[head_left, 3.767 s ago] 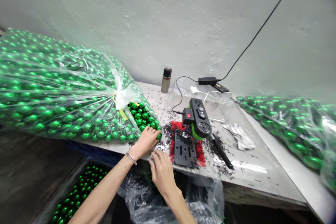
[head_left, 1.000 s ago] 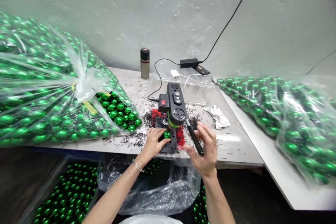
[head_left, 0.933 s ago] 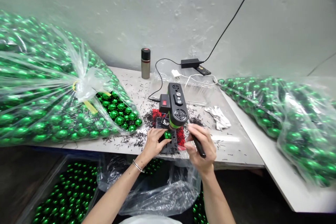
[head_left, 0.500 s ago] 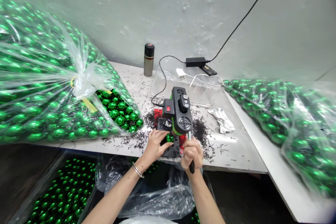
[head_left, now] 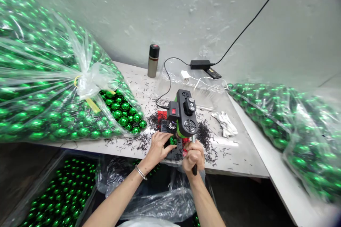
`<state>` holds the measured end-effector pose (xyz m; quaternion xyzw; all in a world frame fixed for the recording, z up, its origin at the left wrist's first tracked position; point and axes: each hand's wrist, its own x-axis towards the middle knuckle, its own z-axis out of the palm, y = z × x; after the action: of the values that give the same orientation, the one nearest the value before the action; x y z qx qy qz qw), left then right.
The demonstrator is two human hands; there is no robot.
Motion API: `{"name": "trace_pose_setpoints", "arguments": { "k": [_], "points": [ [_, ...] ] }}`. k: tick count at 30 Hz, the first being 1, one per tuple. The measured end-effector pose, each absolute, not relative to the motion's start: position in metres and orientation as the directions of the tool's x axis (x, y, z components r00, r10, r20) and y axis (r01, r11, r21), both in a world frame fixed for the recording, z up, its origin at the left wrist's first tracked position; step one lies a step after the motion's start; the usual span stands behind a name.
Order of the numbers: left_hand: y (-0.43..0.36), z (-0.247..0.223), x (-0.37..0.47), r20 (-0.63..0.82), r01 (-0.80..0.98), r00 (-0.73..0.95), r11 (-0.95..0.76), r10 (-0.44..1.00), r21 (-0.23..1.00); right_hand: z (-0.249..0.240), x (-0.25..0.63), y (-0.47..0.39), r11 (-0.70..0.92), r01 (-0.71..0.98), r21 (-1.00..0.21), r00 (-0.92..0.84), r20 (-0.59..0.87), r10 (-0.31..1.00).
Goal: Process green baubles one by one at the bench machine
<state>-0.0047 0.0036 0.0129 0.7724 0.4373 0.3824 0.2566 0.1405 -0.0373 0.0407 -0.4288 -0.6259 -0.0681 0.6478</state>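
Observation:
A small black and green bench drill press [head_left: 186, 113] stands on the table, its red-lit switch box on the left side. Under its head, a shiny green ball [head_left: 173, 140] sits between the thumb and fingers of my left hand [head_left: 159, 146], which are closed around it. My right hand [head_left: 193, 156] is wrapped round the drill press's lever [head_left: 194, 169], a metal rod with a black grip pointing down towards me. Dark shavings [head_left: 204, 134] lie heaped around the base. The drill's tip is hidden behind its head.
A large clear bag of green balls [head_left: 53, 106] fills the left. Another bag [head_left: 293, 124] lies on the right. White gloves [head_left: 225, 124], a bottle [head_left: 153, 62], a power adapter [head_left: 200, 64] and a clear plastic tray [head_left: 170, 85] are on the table. Below is a bin of balls [head_left: 64, 188].
The view has shifted slightly, so everything sits a little differently in the frame. Both hands keep their grips, on the ball and on the lever.

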Motion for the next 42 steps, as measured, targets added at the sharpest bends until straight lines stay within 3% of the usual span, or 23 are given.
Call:
{"name": "trace_pose_setpoints", "arguments": {
  "k": [4, 9, 15, 20, 24, 29, 33, 37, 39, 42],
  "points": [
    [0.004, 0.014, -0.006, 0.368, 0.479, 0.328, -0.489, 0.870, 0.730, 0.050, 0.142, -0.038, 0.588, 0.718, -0.374, 0.086, 0.885, 0.458],
    [0.007, 0.016, -0.004, 0.374, 0.468, 0.321, -0.489, 0.870, 0.736, 0.066, 0.142, -0.040, 0.601, 0.722, -0.343, 0.016, 0.876, 0.482],
    [0.000, 0.024, -0.011, 0.384, 0.451, 0.259, -0.463, 0.886, 0.763, 0.117, 0.135, -0.042, 0.526, 0.616, -0.586, 0.248, 0.778, 0.577],
    [-0.058, 0.017, -0.047, 0.341, 0.392, 0.373, -0.480, 0.863, 0.785, 0.128, 0.131, -0.042, 0.568, 0.564, -0.599, 0.241, 0.777, 0.581],
    [-0.078, 0.016, -0.076, 0.350, 0.464, 0.393, -0.513, 0.850, 0.722, 0.115, 0.131, -0.042, 0.570, 0.592, -0.570, 0.243, 0.800, 0.548],
    [-0.007, 0.045, -0.099, 0.523, 0.701, 0.110, -0.439, 0.845, 0.562, 0.114, 0.131, -0.042, 0.568, 0.602, -0.561, 0.236, 0.805, 0.544],
    [0.053, 0.068, -0.098, 0.413, 0.888, 0.056, -0.234, 0.909, 0.395, 0.116, 0.130, -0.043, 0.577, 0.592, -0.563, 0.231, 0.804, 0.548],
    [0.066, 0.071, -0.087, 0.293, 0.964, 0.117, -0.179, 0.949, 0.198, 0.115, 0.129, -0.044, 0.585, 0.595, -0.551, 0.216, 0.811, 0.544],
    [0.064, 0.070, -0.084, 0.266, 0.970, 0.090, -0.145, 0.960, 0.196, 0.115, 0.129, -0.044, 0.593, 0.603, -0.533, 0.197, 0.820, 0.537],
    [0.062, 0.071, -0.088, 0.237, 0.920, 0.035, -0.124, 0.971, 0.372, 0.114, 0.130, -0.044, 0.596, 0.610, -0.522, 0.186, 0.826, 0.532]
  ]
}}
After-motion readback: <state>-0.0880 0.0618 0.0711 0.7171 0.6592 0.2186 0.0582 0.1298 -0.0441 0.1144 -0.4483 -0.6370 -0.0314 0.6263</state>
